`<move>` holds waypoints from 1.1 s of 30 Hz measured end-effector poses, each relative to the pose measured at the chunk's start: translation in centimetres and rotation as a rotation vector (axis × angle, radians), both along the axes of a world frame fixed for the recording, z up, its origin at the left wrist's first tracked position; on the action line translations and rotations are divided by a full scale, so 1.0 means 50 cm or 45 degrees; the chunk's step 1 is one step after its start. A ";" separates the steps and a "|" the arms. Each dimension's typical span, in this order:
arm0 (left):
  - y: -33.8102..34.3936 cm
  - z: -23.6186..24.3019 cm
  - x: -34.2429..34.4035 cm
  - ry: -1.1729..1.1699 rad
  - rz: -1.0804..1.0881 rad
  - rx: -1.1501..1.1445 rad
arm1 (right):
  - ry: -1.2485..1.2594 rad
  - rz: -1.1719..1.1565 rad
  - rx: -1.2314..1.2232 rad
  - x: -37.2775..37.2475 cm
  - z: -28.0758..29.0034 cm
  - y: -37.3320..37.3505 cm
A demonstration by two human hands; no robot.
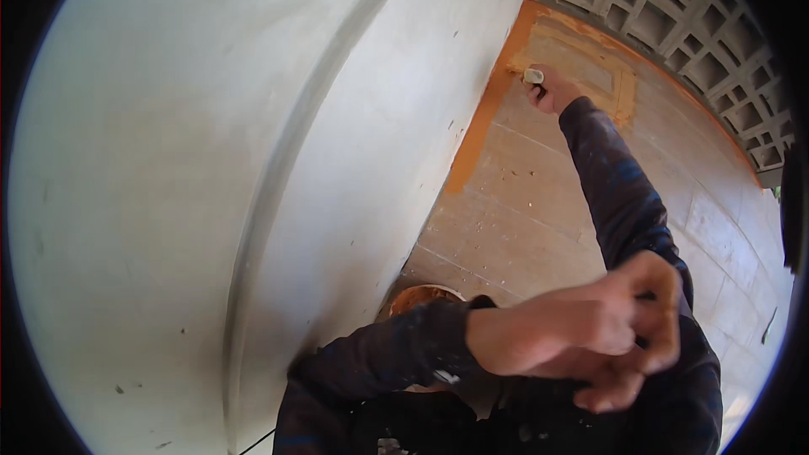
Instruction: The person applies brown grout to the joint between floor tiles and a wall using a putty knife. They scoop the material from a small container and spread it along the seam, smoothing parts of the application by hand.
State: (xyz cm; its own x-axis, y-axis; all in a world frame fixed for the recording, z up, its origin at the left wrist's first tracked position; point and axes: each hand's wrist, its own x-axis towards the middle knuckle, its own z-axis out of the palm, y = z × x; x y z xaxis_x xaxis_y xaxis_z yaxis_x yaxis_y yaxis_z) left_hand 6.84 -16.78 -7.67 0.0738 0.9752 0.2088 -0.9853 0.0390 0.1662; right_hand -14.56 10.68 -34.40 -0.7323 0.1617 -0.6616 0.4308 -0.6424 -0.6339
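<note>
My right hand [556, 91] is stretched far ahead, its fingers closed round the pale handle of a paintbrush [533, 76]. The brush head is mostly hidden, beside the orange coating [480, 136] that runs along the foot of the wall. Close to the camera, my left hand [590, 320] hangs in front of my right arm. Its fingers are loosely bent with gaps between them, and nothing shows in them. Partly behind my left forearm stands a bucket [430, 293] with orange stuff inside.
A white wall [362, 168] with a raised curved band rises on the left. Tan floor tiles [522, 219] carry small crumbs. More orange coating [622, 93] lies at the far end, below a pierced block screen [683, 21]. A dark cable [257, 441] shows at lower left.
</note>
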 end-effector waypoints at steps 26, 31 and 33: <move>-0.371 -0.305 0.176 1.342 1.426 -1.769 | 0.478 0.641 -0.934 0.653 0.142 -0.409; -0.399 -0.341 0.174 1.680 1.212 -1.883 | 0.282 0.982 -0.227 0.670 0.130 -0.372; -0.429 -0.360 0.175 2.055 1.281 -1.940 | 0.353 1.311 0.296 0.655 0.103 -0.359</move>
